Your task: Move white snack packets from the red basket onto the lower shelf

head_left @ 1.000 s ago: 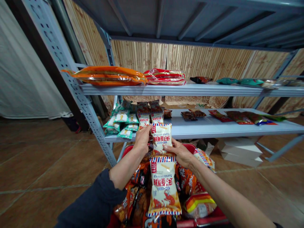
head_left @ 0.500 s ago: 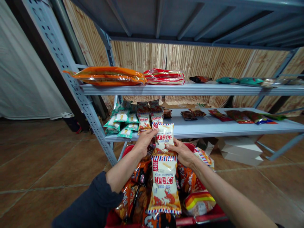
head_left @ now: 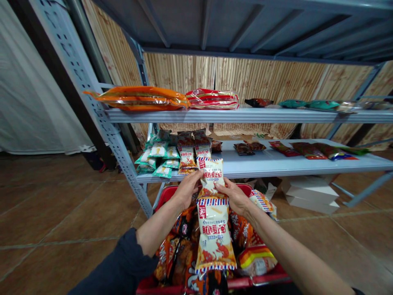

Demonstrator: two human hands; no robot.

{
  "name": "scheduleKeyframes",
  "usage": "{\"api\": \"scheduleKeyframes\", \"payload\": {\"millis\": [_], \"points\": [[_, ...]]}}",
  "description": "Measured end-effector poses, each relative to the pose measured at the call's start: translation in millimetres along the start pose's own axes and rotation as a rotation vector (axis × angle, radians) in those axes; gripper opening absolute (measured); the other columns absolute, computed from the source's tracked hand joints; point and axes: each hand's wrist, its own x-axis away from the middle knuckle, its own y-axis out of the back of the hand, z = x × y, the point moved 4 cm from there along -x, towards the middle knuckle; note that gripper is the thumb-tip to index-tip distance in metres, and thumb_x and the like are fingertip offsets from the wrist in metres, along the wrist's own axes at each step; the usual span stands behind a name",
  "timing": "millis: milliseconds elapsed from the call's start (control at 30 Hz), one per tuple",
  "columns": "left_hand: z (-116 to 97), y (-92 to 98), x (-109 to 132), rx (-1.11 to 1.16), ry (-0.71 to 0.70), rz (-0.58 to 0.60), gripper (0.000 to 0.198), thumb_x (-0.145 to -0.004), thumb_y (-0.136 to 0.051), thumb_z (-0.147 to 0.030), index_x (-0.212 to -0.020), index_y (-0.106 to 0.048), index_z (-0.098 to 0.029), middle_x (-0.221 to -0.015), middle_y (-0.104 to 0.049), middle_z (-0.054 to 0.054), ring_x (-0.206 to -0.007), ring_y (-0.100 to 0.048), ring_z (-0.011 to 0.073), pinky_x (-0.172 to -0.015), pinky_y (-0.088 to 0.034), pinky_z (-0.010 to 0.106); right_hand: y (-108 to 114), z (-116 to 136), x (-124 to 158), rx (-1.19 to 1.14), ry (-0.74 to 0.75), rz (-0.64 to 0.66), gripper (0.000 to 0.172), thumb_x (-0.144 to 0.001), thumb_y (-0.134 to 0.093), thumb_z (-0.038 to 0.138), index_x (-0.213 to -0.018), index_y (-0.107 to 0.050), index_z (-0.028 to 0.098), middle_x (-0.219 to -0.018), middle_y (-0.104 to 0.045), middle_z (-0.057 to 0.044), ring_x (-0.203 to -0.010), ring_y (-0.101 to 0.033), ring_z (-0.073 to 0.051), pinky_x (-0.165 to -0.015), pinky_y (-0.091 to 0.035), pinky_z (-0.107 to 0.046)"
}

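- A tiled brown floor is seen on both sides of the basket, and a white sheet hangs at far left.
- A wood-patterned wall is seen behind a grey steel shelving unit, whose slotted upright slants down on the left.
- Orange and red packets are laid on the upper shelf; rows of green-and-white snack packets stand on the lower shelf.
- A red basket is heaped with snack bags, and a cream packet lies upright on top.
- A matching cream snack packet is held above the basket, its top just below the shelf's front edge.
- It is gripped from both sides by the left hand and right hand.
- The left fingers are closed on its left side, and the right fingers pinch its lower right.
- A steady two-sided hold is judged best on such slick film.
- The shelf edge and basket rim are close, so little room is left there for swinging the packet.
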Motion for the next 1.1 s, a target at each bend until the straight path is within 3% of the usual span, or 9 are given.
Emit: {"api": "scheduleKeyframes", "payload": {"millis": [133,367,700,833,1100], "points": [[10.3,-7.4,14.1,0.080,0.037,0.155,0.043,-0.064,-0.069,-0.036,-0.103,-0.059,-0.019,-0.101,-0.066,0.008,-0.085,-0.062,0.0192,-0.078,-0.045,0.031,-0.1,-2.2,-1.8,0.016,0.015,-0.044,0.044,-0.069,-0.067,0.033,-0.109,-0.053,0.022,-0.099,-0.067,-0.005,-0.084,-0.064,-0.021,-0.079,-0.049,-0.036],[18.1,-3.9,19.1,0.076,-0.042,0.075,0.041,-0.063,-0.069,-0.035,-0.097,-0.062,-0.014,-0.097,-0.068,0.009,-0.086,-0.063,0.0203,-0.081,-0.045,0.031,4.3,-1.4,-7.8,0.043,0.035,-0.134,0.034,-0.071,-0.063,0.041,-0.098,-0.059,0.022,-0.099,-0.067,-0.004,-0.084,-0.064,-0.020,-0.075,-0.050,-0.032],[24.7,-2.4,25.1,0.116,-0.047,0.080,0.045,-0.067,-0.067,-0.034,-0.107,-0.060,-0.016,-0.100,-0.067,0.010,-0.089,-0.062,0.0206,-0.082,-0.045,0.033,17.4,-0.2,-23.6,0.045,0.025,-0.217,0.030,-0.068,-0.066,0.041,-0.088,-0.060,0.021,-0.080,-0.070,-0.002,-0.061,-0.063,-0.015,-0.056,-0.051,-0.027],[32.1,-1.5,32.0,0.134,0.041,0.139,0.041,-0.069,-0.066,-0.035,-0.105,-0.061,-0.015,-0.100,-0.066,0.011,-0.085,-0.063,0.0205,-0.080,-0.046,0.033,20.9,0.3,-26.9,-0.026,0.005,-0.279,0.027,-0.066,-0.069,0.037,-0.085,-0.059,0.020,-0.077,-0.070,-0.002,-0.062,-0.064,-0.016,-0.060,-0.053,-0.030],[45.5,2.8,32.7,0.116,0.072,0.073,0.042,-0.067,-0.066,-0.041,-0.099,-0.064,-0.015,-0.087,-0.069,0.009,-0.075,-0.065,0.0202,-0.073,-0.048,0.032,18.7,-2.0,-29.5,-0.066,-0.017,-0.241,0.027,-0.066,-0.068,0.036,-0.086,-0.059,0.021,-0.082,-0.070,-0.003,-0.070,-0.066,-0.019,-0.067,-0.054,-0.034]]}}
